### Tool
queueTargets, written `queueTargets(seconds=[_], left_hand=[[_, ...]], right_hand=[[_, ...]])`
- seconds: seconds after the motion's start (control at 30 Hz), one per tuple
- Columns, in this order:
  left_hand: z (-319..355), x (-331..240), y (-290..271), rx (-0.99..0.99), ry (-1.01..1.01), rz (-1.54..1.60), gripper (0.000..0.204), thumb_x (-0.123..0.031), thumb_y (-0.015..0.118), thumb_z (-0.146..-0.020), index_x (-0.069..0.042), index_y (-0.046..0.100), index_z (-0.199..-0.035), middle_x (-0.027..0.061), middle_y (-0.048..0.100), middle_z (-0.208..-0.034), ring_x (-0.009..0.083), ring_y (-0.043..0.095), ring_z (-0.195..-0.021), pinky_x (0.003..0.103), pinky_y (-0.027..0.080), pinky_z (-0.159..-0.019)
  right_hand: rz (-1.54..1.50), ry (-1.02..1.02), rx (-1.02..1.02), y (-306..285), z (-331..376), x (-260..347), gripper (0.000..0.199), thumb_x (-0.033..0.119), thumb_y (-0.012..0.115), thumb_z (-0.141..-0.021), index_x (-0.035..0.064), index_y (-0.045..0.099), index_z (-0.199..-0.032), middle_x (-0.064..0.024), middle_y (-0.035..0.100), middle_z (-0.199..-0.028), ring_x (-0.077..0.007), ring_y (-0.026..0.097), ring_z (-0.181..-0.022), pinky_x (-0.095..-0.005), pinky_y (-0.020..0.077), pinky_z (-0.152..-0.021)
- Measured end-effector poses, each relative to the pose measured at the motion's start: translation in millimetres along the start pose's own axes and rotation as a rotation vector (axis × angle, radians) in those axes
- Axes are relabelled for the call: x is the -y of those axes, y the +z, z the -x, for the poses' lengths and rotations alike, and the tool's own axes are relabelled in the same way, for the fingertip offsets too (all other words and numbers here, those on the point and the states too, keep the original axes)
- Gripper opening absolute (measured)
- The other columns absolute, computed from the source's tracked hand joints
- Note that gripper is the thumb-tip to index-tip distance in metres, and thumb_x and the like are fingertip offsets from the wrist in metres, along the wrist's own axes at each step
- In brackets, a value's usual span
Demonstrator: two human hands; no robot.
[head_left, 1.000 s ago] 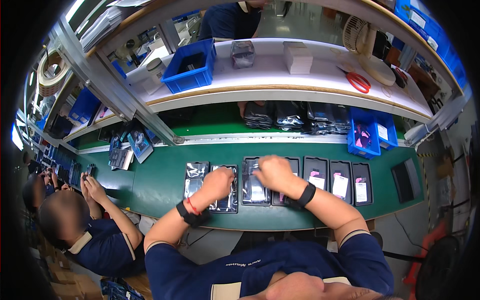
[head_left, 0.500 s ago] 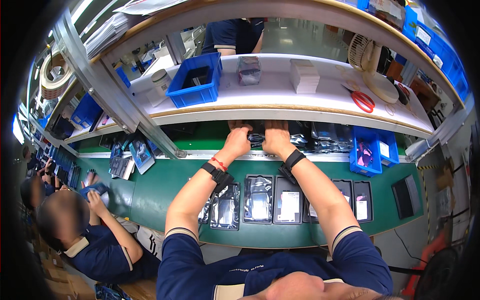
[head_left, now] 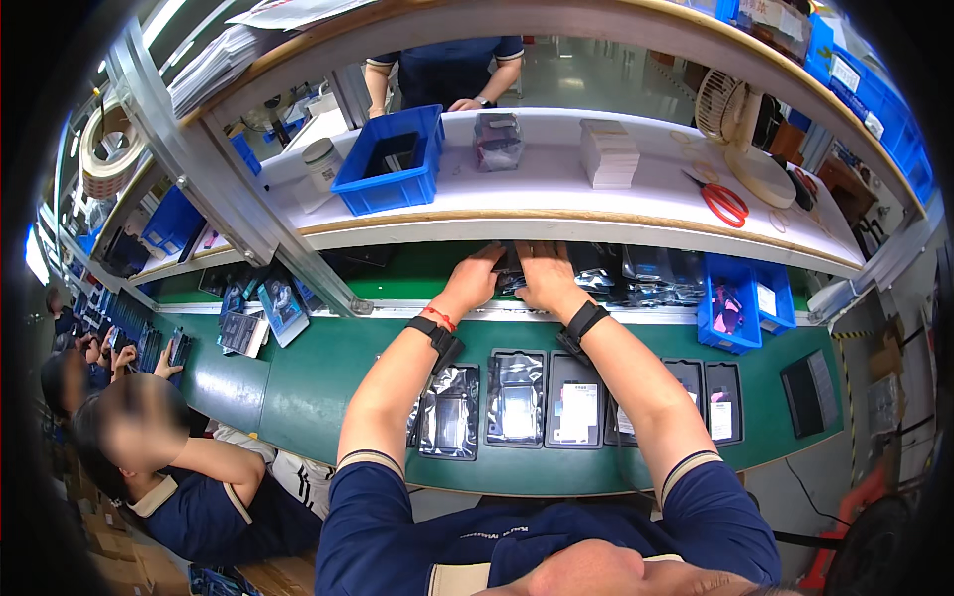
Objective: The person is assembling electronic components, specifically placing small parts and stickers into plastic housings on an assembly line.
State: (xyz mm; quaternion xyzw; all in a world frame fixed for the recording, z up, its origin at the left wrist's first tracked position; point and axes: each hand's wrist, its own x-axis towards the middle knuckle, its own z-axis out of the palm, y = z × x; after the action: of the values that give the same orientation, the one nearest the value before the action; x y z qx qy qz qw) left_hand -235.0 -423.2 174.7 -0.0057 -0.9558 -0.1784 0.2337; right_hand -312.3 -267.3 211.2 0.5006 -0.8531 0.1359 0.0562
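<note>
Both my hands reach under the front edge of the raised shelf, among dark, silvery plastic bags [head_left: 594, 282] lying on the green bench. My left hand [head_left: 471, 281] is bent around the near side of a dark silvery bag [head_left: 509, 272]. Close beside it, my right hand [head_left: 547, 280] holds the other side of that bag, its fingers pointing away from me. The shelf edge hides the fingertips of both hands. Below my wrists lie black trays in a row: some hold a clear, shiny bag [head_left: 516, 399], others a white printed card [head_left: 575, 411].
Blue bins [head_left: 730, 333] with small pink and black parts stand at the right. A separate black tray [head_left: 809, 393] lies beyond the row. Boxes [head_left: 282, 310] are piled left of a metal post [head_left: 318, 273]. The shelf carries a blue bin [head_left: 390, 199], red scissors [head_left: 723, 203] and a fan [head_left: 733, 119]. A co-worker [head_left: 204, 497] sits at left.
My hands have drawn slightly closer together around the bag. The person behind the shelf has come square to it, both arms now showing. The left co-worker's hands have moved away from me.
</note>
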Motion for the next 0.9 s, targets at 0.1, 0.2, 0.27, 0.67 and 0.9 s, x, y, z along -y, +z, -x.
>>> queueTargets(seconds=[0.1,0.2,0.27,0.67,0.9], left_hand=[[11,-12,-20,-0.056,-0.172,-0.095,0.034,0.001,0.048,-0.075,-0.001,0.056,-0.108,0.0226,0.059,-0.099,0.0370,0.058,-0.089,0.042,0.049,-0.076],[39,-23,-50,-0.306,-0.226,-0.230,0.024,0.002,0.048,-0.078,-0.001,0.058,-0.100,0.0199,0.063,-0.089,0.0369,0.061,-0.078,0.042,0.050,-0.065],[65,-53,-70,-0.385,-0.147,-0.192,0.034,0.005,0.048,-0.076,-0.002,0.056,-0.108,0.0200,0.061,-0.097,0.0358,0.060,-0.087,0.040,0.050,-0.072],[161,-218,14,-0.002,0.061,-0.034,0.045,0.000,0.053,-0.070,0.005,0.052,-0.114,0.0237,0.051,-0.119,0.0352,0.051,-0.111,0.036,0.045,-0.091],[154,-237,42,0.210,-0.002,-0.005,0.065,-0.038,0.061,-0.077,0.006,0.045,-0.122,0.0221,0.041,-0.130,0.0339,0.038,-0.123,0.048,0.027,-0.102]], right_hand=[[-0.043,-0.001,0.026,0,-3,0,0.088,0.026,0.075,-0.063,0.0008,0.028,-0.133,-0.0226,0.037,-0.133,-0.0327,0.031,-0.127,-0.0467,0.0187,-0.107],[-0.050,-0.110,-0.053,9,-15,-5,0.090,0.029,0.077,-0.061,0.0064,0.030,-0.135,-0.0176,0.035,-0.136,-0.0318,0.028,-0.130,-0.0473,0.0178,-0.107],[0.104,-0.166,0.160,14,-22,-9,0.070,0.027,0.069,-0.069,0.0132,0.040,-0.131,-0.0131,0.037,-0.136,-0.0302,0.028,-0.130,-0.0460,0.0193,-0.107],[0.107,-0.451,0.238,14,-21,21,0.077,0.009,0.067,-0.062,0.0173,0.039,-0.132,-0.0152,0.027,-0.142,-0.0312,0.024,-0.132,-0.0439,0.0177,-0.108],[0.180,-0.394,0.398,42,-40,46,0.068,0.007,0.065,-0.063,0.0170,0.044,-0.127,-0.0196,0.035,-0.135,-0.0363,0.031,-0.127,-0.0485,0.0220,-0.105]])
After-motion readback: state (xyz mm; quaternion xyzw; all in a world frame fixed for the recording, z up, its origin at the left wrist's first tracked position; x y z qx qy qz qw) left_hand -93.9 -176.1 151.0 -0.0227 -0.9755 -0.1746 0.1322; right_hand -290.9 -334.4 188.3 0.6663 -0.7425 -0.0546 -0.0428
